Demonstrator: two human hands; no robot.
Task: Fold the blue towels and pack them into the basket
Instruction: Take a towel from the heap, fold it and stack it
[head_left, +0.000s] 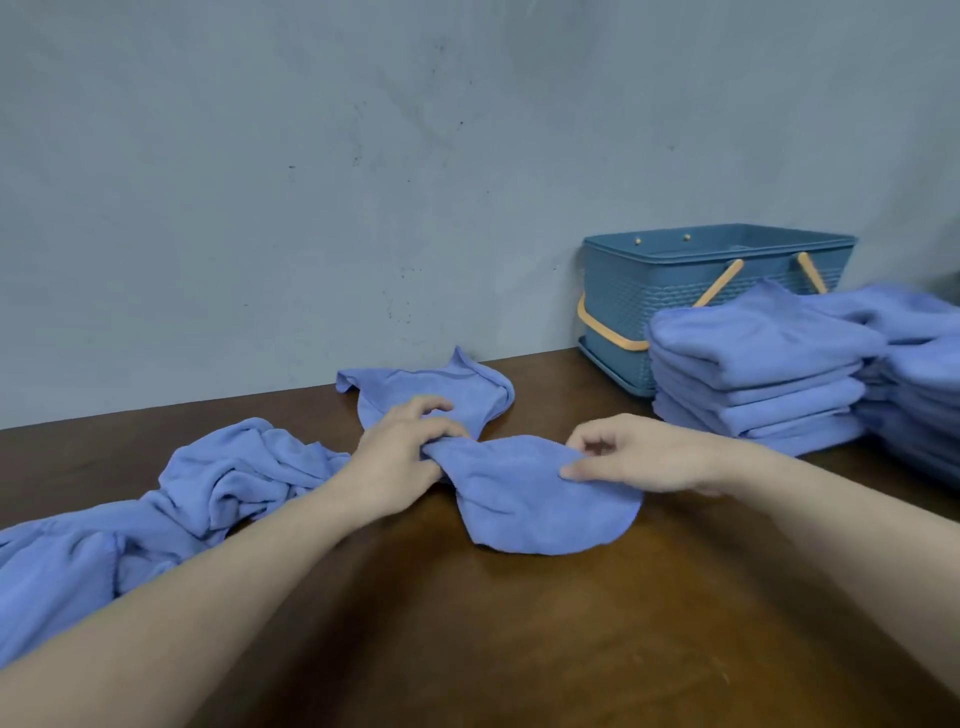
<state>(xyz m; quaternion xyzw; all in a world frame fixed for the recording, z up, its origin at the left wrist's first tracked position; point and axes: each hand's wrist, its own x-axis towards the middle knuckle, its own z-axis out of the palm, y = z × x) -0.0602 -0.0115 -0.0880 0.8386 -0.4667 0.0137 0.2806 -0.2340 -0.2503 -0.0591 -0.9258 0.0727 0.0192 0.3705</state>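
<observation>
The towel lies on the surface, left of the basket & nearer us. Left hand grips its bunched middle. Right hand pinches its right edge. Long way runs far-left to near-right, so both hands are right on it.

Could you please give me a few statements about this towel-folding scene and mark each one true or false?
1. The left hand grips the bunched middle of a towel. True.
2. The basket is full of towels. False: none show inside it.
3. A folded stack sits in front of the basket. True.
4. The unfolded pile lies at the right. False: it lies at the left.
5. The right hand is on the basket's handle. False: it pinches the towel's edge.
</observation>
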